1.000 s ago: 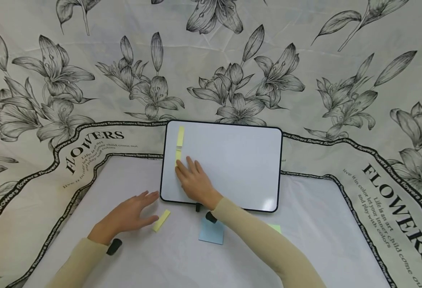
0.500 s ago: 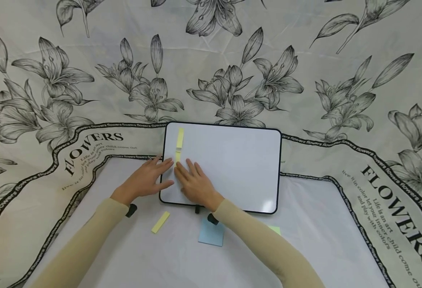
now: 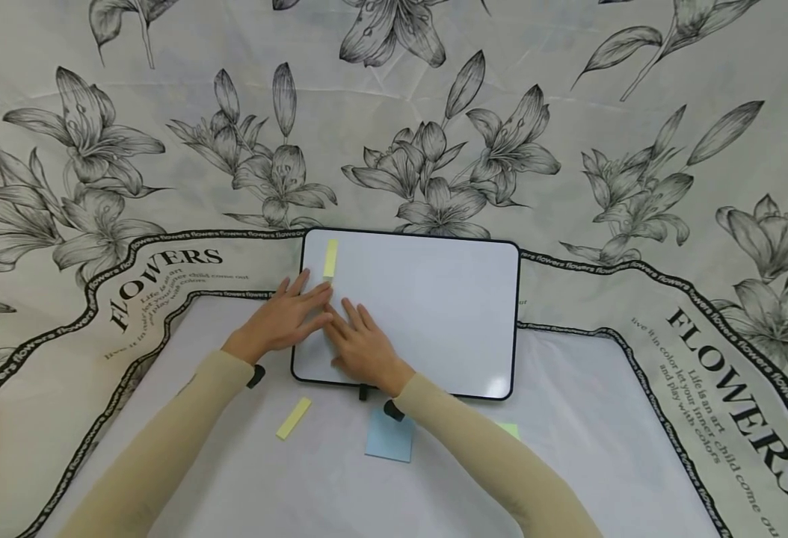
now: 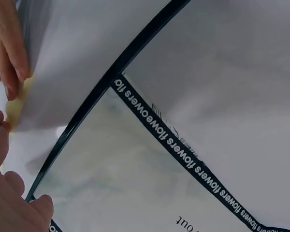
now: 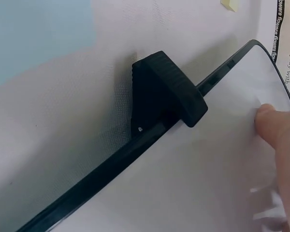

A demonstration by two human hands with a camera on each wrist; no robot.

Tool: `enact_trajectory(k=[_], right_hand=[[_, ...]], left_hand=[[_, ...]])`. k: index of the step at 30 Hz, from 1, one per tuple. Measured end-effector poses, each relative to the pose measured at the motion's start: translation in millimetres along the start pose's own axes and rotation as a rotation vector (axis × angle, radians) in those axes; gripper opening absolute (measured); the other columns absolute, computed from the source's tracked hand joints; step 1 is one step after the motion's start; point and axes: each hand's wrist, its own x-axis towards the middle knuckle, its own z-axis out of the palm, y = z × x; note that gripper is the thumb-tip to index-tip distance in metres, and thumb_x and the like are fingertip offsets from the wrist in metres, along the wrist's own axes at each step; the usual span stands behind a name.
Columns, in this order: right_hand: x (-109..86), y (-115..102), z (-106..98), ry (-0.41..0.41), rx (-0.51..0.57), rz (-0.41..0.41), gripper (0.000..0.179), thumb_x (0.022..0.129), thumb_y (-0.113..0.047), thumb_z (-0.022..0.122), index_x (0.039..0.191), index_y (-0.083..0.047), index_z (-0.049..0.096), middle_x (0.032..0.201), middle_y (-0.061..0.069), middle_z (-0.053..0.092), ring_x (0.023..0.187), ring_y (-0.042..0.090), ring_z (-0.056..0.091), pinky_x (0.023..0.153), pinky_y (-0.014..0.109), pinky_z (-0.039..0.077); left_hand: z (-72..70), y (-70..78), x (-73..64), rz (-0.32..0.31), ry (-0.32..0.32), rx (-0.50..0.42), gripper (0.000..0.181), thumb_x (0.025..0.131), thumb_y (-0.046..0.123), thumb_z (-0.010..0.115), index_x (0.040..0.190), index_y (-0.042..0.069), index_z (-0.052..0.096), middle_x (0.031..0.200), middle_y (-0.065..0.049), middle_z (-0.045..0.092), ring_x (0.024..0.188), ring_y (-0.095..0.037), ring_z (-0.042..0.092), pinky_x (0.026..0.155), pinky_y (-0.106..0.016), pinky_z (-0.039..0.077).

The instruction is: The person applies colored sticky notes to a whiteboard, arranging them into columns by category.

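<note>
whiteboard (image 3: 428,306): yellow strip (image 3: 330,258) at upper left | left hand (image 3: 279,320): spread on it | right hand (image 3: 365,349): spread on it

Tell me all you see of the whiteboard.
Wide, round-cornered, the whiteboard has a glossy white face and thin black frame. It seems to stand on the white tabletop, a black foot at its lower edge. One yellow strip lies at upper left; the left hand and right hand touch a lower strip.

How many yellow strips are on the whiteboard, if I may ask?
2: upper strip, top left; lower strip, below it, partly under left hand and right hand; others may be hidden.
</note>
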Motion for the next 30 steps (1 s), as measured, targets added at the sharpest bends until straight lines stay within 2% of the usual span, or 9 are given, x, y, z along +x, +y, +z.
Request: enact_trajectory(k=[6,13,21,30], right_hand=[[-0.7,1,-1,0.034,-0.048,-0.009,0.095,0.088,-0.062,0.071,0.16,-0.01,0.037,0.168,0.011,0.032,0.152,0.04,0.035,0.121,0.052,0.037],[-1.7,0,0,0.08,-0.047,-0.023,0.094,0.082,-0.065,0.072,0.156,-0.012,0.046,0.164,0.013,0.039,0.149,0.042,0.04,0.118,0.052,0.041],[-2.5,-2,1,0.071,-0.082,-0.013,0.093,0.082,-0.067,0.07,0.155,-0.014,0.047,0.163,0.011,0.04,0.149,0.041,0.039,0.119,0.052,0.04],[-1.6,-2,0,0.061,-0.103,-0.016,0.097,0.083,-0.068,0.068,0.157,-0.013,0.043,0.164,0.01,0.04,0.149,0.039,0.041,0.118,0.051,0.041]], left_hand=[[3.1,-1.0,0.9,0.005,0.01,0.016,0.065,0.108,0.053,0.04,0.161,0.016,0.035,0.169,0.002,0.028,0.161,-0.035,0.003,0.127,-0.063,0.01],[10.5,-2.0,0.4,0.006,0.008,0.025,0.067,0.109,0.056,0.034,0.164,0.018,0.027,0.172,0.002,0.021,0.161,-0.037,0.002,0.126,-0.065,0.009],[13.9,-2.4,2.9,0.008,0.004,0.054,0.067,0.109,0.055,0.033,0.165,0.02,0.024,0.172,0.004,0.018,0.161,-0.035,0.001,0.126,-0.065,0.008],[12.6,-5.0,1.4,-0.031,-0.017,0.061,0.068,0.108,0.058,0.032,0.166,0.024,0.02,0.173,0.007,0.014,0.16,-0.039,0.001,0.123,-0.071,0.004]])
